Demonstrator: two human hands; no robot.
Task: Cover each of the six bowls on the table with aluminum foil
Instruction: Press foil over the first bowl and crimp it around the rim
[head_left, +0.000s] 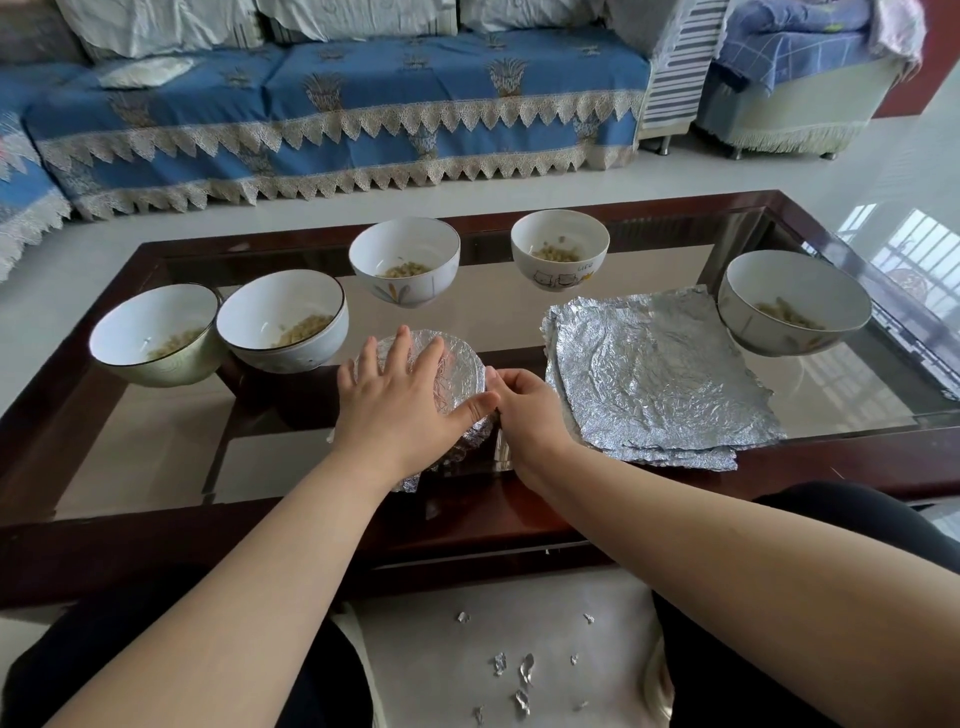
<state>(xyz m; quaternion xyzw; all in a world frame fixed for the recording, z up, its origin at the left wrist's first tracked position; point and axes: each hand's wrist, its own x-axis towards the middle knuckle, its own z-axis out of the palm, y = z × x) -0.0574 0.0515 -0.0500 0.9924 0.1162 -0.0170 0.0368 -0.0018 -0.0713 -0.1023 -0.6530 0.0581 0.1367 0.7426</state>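
Tabletop (156, 467) of dark wood and glass carried everything, and the largest item on it, a stack of foil sheets (654, 374), lay just to the right of the right hand (524, 410), nearer that hand than the left. Its longer side appeared to run away from the person. Five open bowls stood in an arc beyond the hands: two touching ones (156, 338) (283, 319) off to the left of the left hand (400, 400), one (404, 260) straight ahead of it, one (559, 254) beyond the right hand, and one (795, 301) past the far right corner of the foil stack. All held a little pale food.

Directly under the hands sat the foil-covered bowl (457, 369). The left hand lay flat across its top, fingers spread and straight, pressing the foil down. The right hand was curled at the bowl's right rim, seemingly pinching the foil edge against the side.

Judging from this, one bowl was nearly done and five remained; the next sheet would most easily be reached by the right hand. Small foil scraps (519, 675) littered the floor between the knees.
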